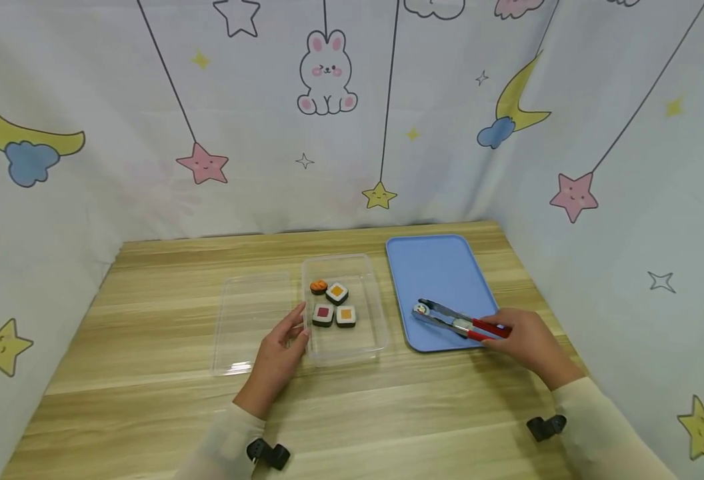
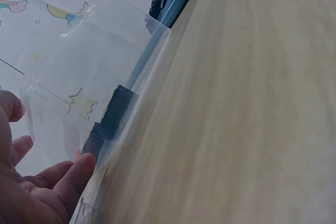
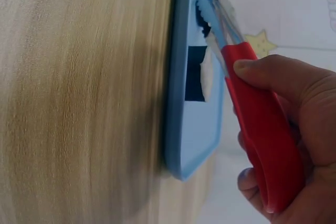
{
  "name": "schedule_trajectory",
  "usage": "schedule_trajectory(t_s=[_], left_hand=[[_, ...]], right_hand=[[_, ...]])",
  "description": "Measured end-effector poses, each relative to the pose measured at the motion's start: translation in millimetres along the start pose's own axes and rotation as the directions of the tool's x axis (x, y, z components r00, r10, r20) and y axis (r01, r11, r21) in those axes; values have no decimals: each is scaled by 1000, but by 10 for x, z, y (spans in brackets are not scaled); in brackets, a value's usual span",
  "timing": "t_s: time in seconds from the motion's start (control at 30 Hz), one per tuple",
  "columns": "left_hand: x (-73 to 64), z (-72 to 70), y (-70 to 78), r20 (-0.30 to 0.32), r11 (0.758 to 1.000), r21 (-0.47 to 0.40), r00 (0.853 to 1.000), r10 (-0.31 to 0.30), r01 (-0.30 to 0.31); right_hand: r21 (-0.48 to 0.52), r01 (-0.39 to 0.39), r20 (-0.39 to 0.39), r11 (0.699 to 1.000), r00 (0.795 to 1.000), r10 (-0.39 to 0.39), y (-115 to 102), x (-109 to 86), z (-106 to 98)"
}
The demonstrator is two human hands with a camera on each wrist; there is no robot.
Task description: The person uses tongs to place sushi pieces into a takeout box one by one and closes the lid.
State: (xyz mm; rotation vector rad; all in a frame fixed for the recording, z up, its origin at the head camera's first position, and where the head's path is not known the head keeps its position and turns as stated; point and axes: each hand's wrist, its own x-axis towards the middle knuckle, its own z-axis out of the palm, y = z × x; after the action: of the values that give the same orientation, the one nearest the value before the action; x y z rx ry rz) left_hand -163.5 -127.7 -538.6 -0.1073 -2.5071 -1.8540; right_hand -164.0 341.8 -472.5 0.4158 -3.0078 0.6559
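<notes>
My right hand (image 1: 529,340) grips red-handled metal tongs (image 3: 262,124) over the near part of a blue tray (image 1: 436,267). Between the tong tips is a small round sushi roll (image 1: 421,309). A second sushi piece (image 3: 206,77), dark-sided with a white top, lies on the tray and is mostly covered by the tongs in the head view. My left hand (image 1: 277,363) rests its fingertips against the left wall of a clear plastic container (image 1: 358,343), fingers loosely spread. Inside sit several toy sushi pieces: square rolls (image 1: 346,316) and an orange-topped one (image 1: 319,287).
A clear flat lid (image 1: 250,320) lies on the wooden table (image 1: 148,333), left of the container. White curtains (image 1: 256,120) with printed stars and moons hang behind the table and along its sides. Black straps (image 1: 268,455) sit on both sleeves.
</notes>
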Motion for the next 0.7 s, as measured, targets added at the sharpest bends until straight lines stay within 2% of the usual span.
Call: schedule_trajectory(t_s=[0.4,0.6,0.7], left_hand=[[1,4,-24,1,1000,2,1000,-1,1],[7,-4,-34,6,1000,-19,1000,14,-14],[8,-5,-29,6,1000,-20,1000,10,-10]], right_hand=[[53,-44,-34,998,998,46,-76,18,-93],[55,19,-85,998,996,-14,-290,186,-257],[67,68,-80,995,995,-62,-460,310,-302]])
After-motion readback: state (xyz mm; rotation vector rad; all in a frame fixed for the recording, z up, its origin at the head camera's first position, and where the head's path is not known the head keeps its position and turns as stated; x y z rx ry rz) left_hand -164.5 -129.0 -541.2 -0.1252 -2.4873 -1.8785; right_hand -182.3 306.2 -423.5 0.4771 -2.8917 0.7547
